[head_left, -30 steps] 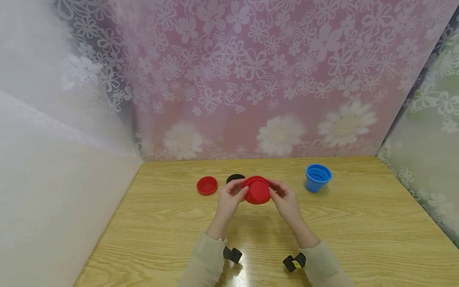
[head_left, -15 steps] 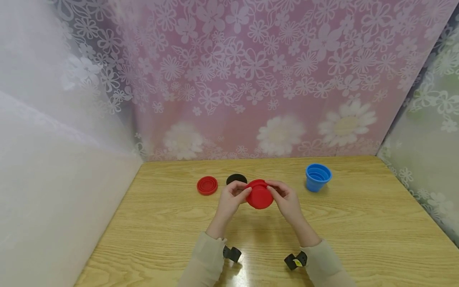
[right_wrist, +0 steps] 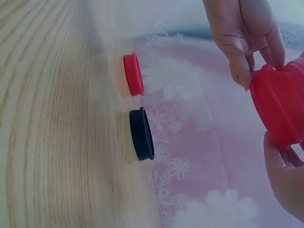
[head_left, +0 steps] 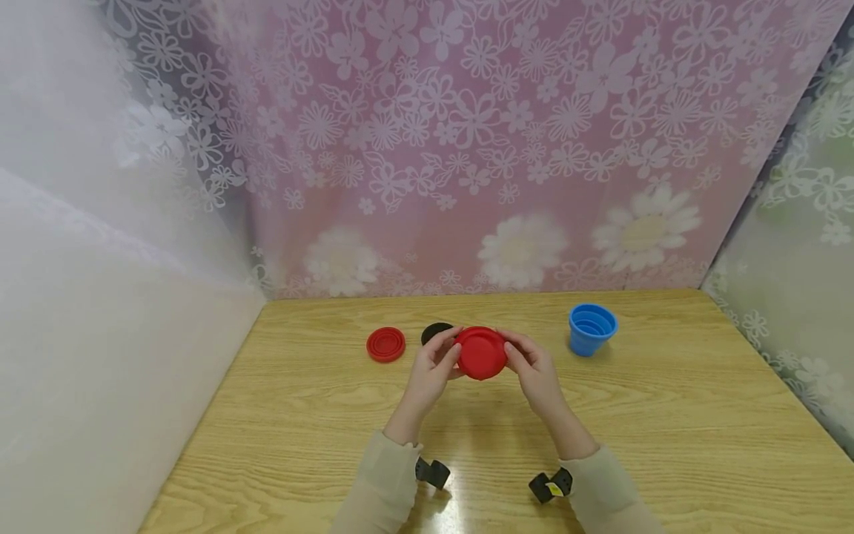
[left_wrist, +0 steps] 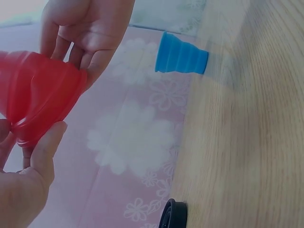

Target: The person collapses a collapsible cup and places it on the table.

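Observation:
Above the table, both hands hold a red collapsible cup [head_left: 481, 354] between them. In the head view its smooth round red face is turned toward me; the wrist views show its ribbed wall partly drawn out. My left hand [head_left: 430, 369] grips its left edge, the thumb on the near face. On the opposite edge, my right hand [head_left: 531, 368] grips it the same way. Behind the left hand, a black collapsed cup [right_wrist: 142, 134] lies on the table, partly hidden in the head view. Left of it is a flat red collapsed cup [head_left: 385, 345] with concentric rings.
A blue collapsible cup [head_left: 591, 330] stands extended and upright at the back right of the wooden table [head_left: 320, 437]. A pink floral curtain [head_left: 427, 148] hangs behind the table's back edge, with pale sheets at both sides.
The held red cup dips slightly toward me, then rises and tilts so its face appears rounder. Both hands stay on its edges. The other cups have not moved.

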Demonstrator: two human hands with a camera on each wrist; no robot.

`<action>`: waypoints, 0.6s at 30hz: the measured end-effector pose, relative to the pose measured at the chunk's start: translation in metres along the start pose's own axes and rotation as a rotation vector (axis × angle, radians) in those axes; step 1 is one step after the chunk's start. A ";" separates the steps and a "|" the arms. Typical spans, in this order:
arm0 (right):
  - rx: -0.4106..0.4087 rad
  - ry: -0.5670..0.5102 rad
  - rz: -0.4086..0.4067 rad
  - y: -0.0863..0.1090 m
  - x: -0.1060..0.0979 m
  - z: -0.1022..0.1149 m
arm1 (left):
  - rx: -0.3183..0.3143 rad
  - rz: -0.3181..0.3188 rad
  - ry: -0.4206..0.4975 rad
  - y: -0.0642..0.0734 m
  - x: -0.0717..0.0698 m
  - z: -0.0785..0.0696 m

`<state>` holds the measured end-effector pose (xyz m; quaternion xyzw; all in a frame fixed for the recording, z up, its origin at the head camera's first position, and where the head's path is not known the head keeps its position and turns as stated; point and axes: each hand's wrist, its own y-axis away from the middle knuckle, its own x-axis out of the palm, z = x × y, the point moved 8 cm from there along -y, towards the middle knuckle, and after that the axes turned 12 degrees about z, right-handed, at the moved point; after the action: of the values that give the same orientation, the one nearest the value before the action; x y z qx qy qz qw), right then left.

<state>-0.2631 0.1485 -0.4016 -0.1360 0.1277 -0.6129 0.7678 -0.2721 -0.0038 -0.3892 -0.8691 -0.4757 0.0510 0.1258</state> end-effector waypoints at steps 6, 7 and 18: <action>-0.051 -0.090 0.060 0.002 0.005 0.001 | 0.002 -0.043 0.022 0.001 -0.003 0.001; -0.054 -0.094 0.064 0.002 0.006 0.001 | 0.003 -0.050 0.033 0.001 -0.003 0.001; 0.074 -0.044 0.043 0.005 0.007 -0.013 | 0.014 -0.066 0.090 0.001 -0.006 0.002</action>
<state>-0.2613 0.1419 -0.4158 -0.1182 0.0908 -0.5972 0.7881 -0.2749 -0.0085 -0.3914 -0.8535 -0.4975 0.0110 0.1547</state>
